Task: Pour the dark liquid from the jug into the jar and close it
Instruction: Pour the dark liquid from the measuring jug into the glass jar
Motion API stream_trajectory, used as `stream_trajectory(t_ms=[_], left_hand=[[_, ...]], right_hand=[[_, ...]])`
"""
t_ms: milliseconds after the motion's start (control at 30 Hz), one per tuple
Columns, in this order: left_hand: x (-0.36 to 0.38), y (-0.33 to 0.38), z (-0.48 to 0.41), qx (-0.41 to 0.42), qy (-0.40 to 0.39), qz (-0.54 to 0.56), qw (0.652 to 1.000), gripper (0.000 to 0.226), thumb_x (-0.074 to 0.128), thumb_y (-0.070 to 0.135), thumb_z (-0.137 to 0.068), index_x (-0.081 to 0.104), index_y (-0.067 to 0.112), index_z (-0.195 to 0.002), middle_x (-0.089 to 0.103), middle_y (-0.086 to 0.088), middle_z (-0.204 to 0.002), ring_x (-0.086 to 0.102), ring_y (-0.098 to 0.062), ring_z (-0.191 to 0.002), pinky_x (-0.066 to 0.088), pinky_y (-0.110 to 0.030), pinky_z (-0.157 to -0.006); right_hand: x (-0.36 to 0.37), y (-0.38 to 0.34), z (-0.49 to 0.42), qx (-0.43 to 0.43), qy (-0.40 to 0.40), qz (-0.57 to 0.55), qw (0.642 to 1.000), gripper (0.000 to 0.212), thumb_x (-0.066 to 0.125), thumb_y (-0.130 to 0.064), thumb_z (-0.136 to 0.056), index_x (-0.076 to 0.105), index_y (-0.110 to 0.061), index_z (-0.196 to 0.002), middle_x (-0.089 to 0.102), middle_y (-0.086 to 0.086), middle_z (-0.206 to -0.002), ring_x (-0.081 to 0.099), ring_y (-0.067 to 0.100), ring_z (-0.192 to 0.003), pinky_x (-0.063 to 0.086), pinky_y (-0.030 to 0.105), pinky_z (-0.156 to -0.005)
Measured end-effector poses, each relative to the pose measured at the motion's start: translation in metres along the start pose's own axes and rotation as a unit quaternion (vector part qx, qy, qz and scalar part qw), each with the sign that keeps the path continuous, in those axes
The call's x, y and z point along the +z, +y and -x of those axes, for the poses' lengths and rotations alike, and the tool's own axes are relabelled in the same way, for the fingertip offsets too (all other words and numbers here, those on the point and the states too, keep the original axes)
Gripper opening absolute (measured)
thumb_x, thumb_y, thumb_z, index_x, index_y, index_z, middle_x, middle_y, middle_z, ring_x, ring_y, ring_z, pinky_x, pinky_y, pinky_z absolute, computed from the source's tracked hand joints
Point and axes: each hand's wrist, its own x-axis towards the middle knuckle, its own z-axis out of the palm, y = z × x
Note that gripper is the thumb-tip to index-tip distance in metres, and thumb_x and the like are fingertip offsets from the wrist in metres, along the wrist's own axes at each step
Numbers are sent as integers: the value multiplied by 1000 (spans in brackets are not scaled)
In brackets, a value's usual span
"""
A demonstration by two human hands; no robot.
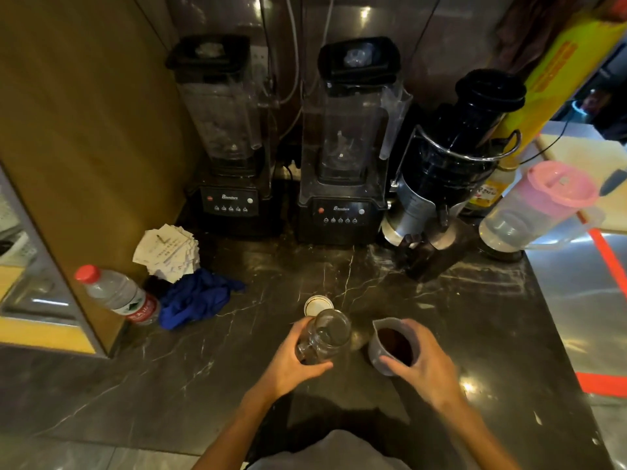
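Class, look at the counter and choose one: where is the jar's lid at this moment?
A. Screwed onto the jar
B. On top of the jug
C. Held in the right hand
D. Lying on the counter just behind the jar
D: the lid lies flat on the counter just beyond the open jar, which the left hand grips, while the right hand holds the jug of dark liquid.

I see a dark marble counter (pixel 339 266) with pale veins, glinting under overhead light. Beyond my fingers stand two black blenders (pixel 230 137) against a glossy dark wall (pixel 366 25). A wooden panel (pixel 84 113) rises far left; a steel surface (pixel 576 300) lies right.
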Motion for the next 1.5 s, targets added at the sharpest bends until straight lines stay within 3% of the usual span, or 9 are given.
stream_trajectory(t_ms=[100, 200, 333, 467, 767, 1000, 1167, 1333, 1500], left_hand=[[4, 14, 0, 12, -11, -20, 1000, 94, 88, 59, -58, 29, 71, -130, 47, 43, -129, 46, 18, -123, 39, -8, -92], [10, 31, -4, 33, -20, -29, 999, 93, 88, 57, -60, 28, 72, -130, 42, 45, -132, 42, 20, -126, 41, -2, -89], [15, 55, -12, 80, -21, -50, 995, 97, 88, 56, -63, 27, 65, -138, 39, 44, -135, 40, 19, -128, 38, -7, -91], [16, 76, -16, 133, -12, -85, 987, 102, 83, 66, -63, 25, 56, -145, 33, 43, -133, 38, 15, -128, 38, -16, -98], [15, 114, -18, 137, 3, -87, 987, 88, 85, 59, -60, 25, 74, -123, 37, 42, -118, 41, 22, -116, 40, -7, -84], [17, 136, -20, 133, 11, -64, 989, 100, 85, 54, -61, 31, 41, -144, 49, 18, -133, 52, -1, -120, 47, -23, -103], [14, 150, -23, 138, 5, -59, 989, 91, 86, 49, -65, 35, 40, -140, 54, 29, -122, 54, 14, -112, 47, -7, -91], [14, 163, -26, 142, 14, -61, 988, 99, 87, 46, -67, 33, 30, -148, 54, 11, -138, 53, -9, -126, 49, -32, -106], [18, 169, -29, 145, 17, -59, 987, 96, 87, 45, -67, 33, 34, -146, 53, 12, -137, 53, -9, -126, 51, -34, -104]], right_hand=[[-60, -23, -14, -89, -65, 85, 990, 79, 76, -72, -67, 36, -57, -133, 48, -33, -128, 52, -3, -118, 50, 28, -92], [-111, -59, -30, -173, -135, 226, 949, 83, 68, -77, -70, 27, -56, -139, 44, -31, -131, 53, -1, -115, 48, 20, -86], [-141, -105, -47, -264, -139, 392, 870, 90, 66, -76, -71, 27, -41, -144, 45, -19, -136, 58, 8, -111, 46, 28, -74], [-148, -136, -58, -302, -141, 471, 817, 92, 68, -72, -73, 30, -34, -147, 47, -12, -139, 61, 18, -113, 40, 31, -68], [-159, -187, -66, -319, -161, 566, 743, 85, 73, -65, -74, 37, -34, -144, 53, -11, -130, 62, 20, -108, 38, 33, -69], [-159, -220, -70, -334, -167, 627, 683, 78, 77, -55, -77, 41, -30, -142, 55, -8, -125, 61, 20, -105, 34, 31, -65], [-162, -236, -72, -319, -170, 673, 646, 75, 76, -52, -81, 39, -29, -142, 53, -6, -127, 60, 21, -109, 40, 33, -70], [-167, -242, -72, -323, -166, 682, 635, 70, 73, -52, -84, 40, -28, -140, 52, -5, -128, 59, 22, -112, 47, 34, -75], [-168, -243, -68, -338, -141, 705, 608, 64, 73, -49, -85, 45, -23, -136, 53, -3, -123, 62, 23, -107, 46, 34, -71]])
